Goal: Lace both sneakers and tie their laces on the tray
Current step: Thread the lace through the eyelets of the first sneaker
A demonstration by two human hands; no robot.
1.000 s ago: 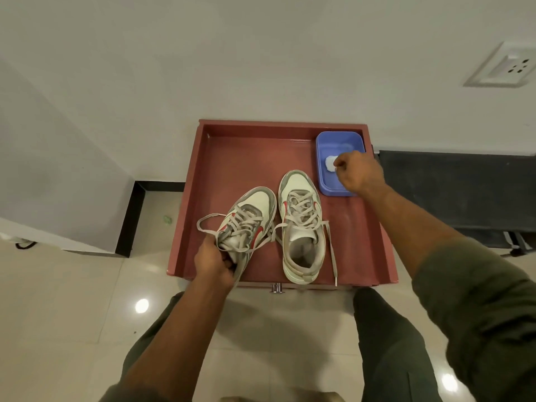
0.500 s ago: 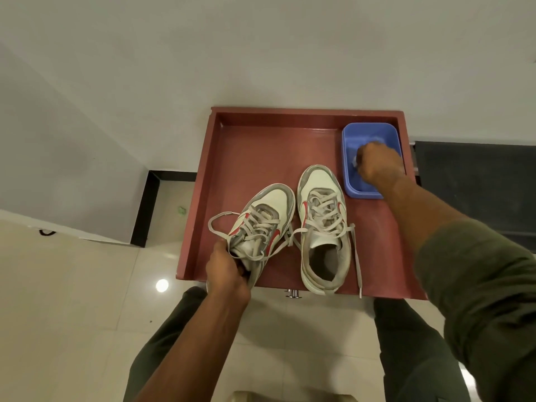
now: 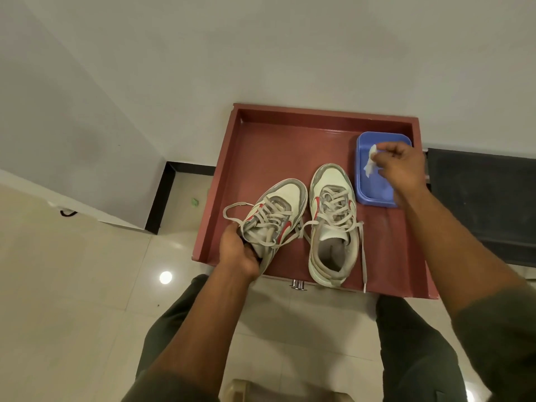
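- Left hand (image 3: 236,252) has its grip tight round the heel end of the left shoe (image 3: 274,217). Right hand (image 3: 401,166) pinches a white cloth (image 3: 370,162) in its fingertips, just over the blue tub (image 3: 374,195).
- Red tray (image 3: 278,146) sits on the pale floor (image 3: 72,285) against the wall (image 3: 261,47). It is the biggest thing here, and both shoes are on it.
- Right shoe (image 3: 332,224) lies flat near the middle of the tray, toe pointing to the wall. You can see down into it.
- Left shoe is just beside it, tipped up and turned a bit.
- Blue tub sits in the far right corner of the tray, close to the right shoe's toe.
- Laces (image 3: 362,250) are in both shoes but hang loose, not tied. One end runs down the tray by the right shoe.
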